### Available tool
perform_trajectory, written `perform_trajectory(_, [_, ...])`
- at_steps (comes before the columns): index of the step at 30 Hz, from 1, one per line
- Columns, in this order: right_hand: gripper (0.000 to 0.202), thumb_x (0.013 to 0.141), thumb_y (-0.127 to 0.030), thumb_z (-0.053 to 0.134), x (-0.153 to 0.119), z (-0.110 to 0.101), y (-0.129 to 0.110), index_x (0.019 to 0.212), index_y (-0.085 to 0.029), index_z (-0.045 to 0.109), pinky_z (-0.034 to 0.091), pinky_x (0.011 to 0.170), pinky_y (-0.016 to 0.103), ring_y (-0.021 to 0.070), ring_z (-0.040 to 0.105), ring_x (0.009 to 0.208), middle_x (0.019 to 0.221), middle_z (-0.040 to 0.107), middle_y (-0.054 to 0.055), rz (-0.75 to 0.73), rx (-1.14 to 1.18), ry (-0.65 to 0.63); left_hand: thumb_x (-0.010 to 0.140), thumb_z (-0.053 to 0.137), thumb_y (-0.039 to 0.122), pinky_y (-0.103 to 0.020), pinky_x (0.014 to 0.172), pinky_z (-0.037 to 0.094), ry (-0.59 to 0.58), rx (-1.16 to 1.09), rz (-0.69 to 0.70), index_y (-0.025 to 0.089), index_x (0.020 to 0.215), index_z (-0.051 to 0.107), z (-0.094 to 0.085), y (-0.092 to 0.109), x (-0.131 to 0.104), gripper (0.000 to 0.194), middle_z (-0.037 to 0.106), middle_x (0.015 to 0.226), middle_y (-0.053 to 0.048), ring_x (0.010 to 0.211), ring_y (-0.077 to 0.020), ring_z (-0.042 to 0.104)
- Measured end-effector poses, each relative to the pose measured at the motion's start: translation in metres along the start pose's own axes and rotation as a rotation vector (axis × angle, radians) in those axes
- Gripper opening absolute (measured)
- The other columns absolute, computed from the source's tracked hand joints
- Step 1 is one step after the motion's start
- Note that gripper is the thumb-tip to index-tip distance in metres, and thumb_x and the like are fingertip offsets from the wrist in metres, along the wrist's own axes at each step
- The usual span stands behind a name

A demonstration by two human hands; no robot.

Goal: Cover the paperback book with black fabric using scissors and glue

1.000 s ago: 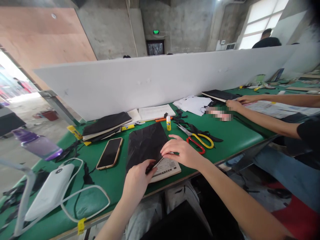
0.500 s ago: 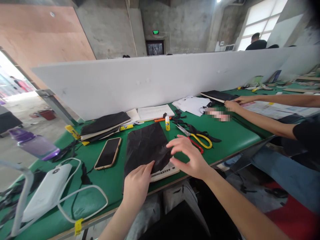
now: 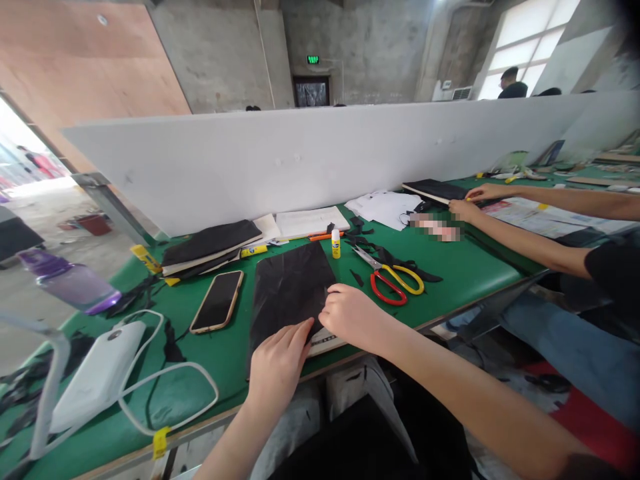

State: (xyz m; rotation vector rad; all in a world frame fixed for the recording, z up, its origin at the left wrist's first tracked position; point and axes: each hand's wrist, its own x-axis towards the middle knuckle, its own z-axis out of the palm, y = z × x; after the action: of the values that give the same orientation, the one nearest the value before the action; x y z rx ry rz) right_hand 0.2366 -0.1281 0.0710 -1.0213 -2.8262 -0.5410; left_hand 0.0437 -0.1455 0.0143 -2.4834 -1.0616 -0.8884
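Your right hand, raised with fingers spread half a second ago, now rests curled on the black sheet's right edge at lower centre. The sheet now covers most of the printed white board, leaving only a strip exposed.

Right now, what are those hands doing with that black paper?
A person sits at a green table pressing a black sheet down over a white printed card. The left hand lies flat on the sheet's near edge, and the right hand pinches its right edge. A phone lies to the left, a glue stick and red-and-yellow scissors to the right. Another person's hands work farther along the table.
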Motion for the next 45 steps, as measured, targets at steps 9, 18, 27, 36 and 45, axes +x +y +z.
perform_trajectory(9, [0.02, 0.086, -0.004, 0.046, -0.012, 0.016, -0.004, 0.075, -0.015, 0.059, 0.043, 0.078, 0.033, 0.0172, 0.056, 0.077, 0.071, 0.064, 0.005, 0.023, -0.04, 0.2, 0.084, 0.059, 0.029, -0.027, 0.079, 0.052, 0.011, -0.135, -0.129, 0.022, 0.105, 0.061, -0.01, -0.006, -0.001, 0.022, 0.07, 0.102, 0.0, 0.091, -0.0146, 0.064])
perform_trajectory(18, [0.026, 0.09, -0.022, 0.053, -0.029, 0.022, -0.003, 0.114, -0.013, 0.059, 0.039, 0.104, 0.041, 0.0189, 0.059, 0.103, 0.109, 0.068, 0.008, 0.042, 0.11, 0.345, 0.086, 0.054, 0.016, -0.026, 0.064, 0.05, -0.002, 0.015, 0.046, 0.017, 0.098, 0.062, -0.003, -0.001, -0.001, 0.015, 0.067, 0.088, -0.002, 0.075, -0.0134, 0.061])
perform_trajectory(27, [0.023, 0.09, -0.008, 0.048, -0.055, 0.033, 0.005, 0.106, -0.013, 0.065, 0.047, 0.101, 0.039, 0.0163, 0.064, 0.1, 0.103, 0.071, 0.005, -0.028, 0.05, 0.477, 0.083, 0.058, 0.013, -0.028, 0.07, 0.054, 0.045, 0.021, 0.119, 0.016, 0.107, 0.062, -0.001, -0.001, -0.007, 0.024, 0.069, 0.096, -0.004, 0.085, -0.0159, 0.065])
perform_trajectory(36, [0.022, 0.087, -0.006, 0.053, -0.071, 0.051, -0.008, 0.105, -0.007, 0.066, 0.054, 0.095, 0.037, 0.0201, 0.065, 0.102, 0.105, 0.071, 0.011, -0.058, -0.058, 0.51, 0.086, 0.052, 0.011, -0.031, 0.087, 0.055, 0.012, 0.03, 0.177, 0.013, 0.111, 0.062, -0.01, -0.017, -0.031, 0.027, 0.07, 0.11, -0.007, 0.105, -0.0189, 0.064])
perform_trajectory(45, [0.027, 0.089, -0.007, 0.049, -0.076, 0.05, 0.001, 0.111, -0.01, 0.064, 0.053, 0.096, 0.035, 0.0188, 0.063, 0.107, 0.113, 0.068, 0.009, -0.053, -0.05, 0.459, 0.088, 0.039, 0.004, -0.03, 0.087, 0.056, -0.001, 0.046, 0.273, 0.009, 0.12, 0.056, -0.009, -0.026, -0.04, 0.036, 0.067, 0.117, -0.01, 0.111, -0.0192, 0.061])
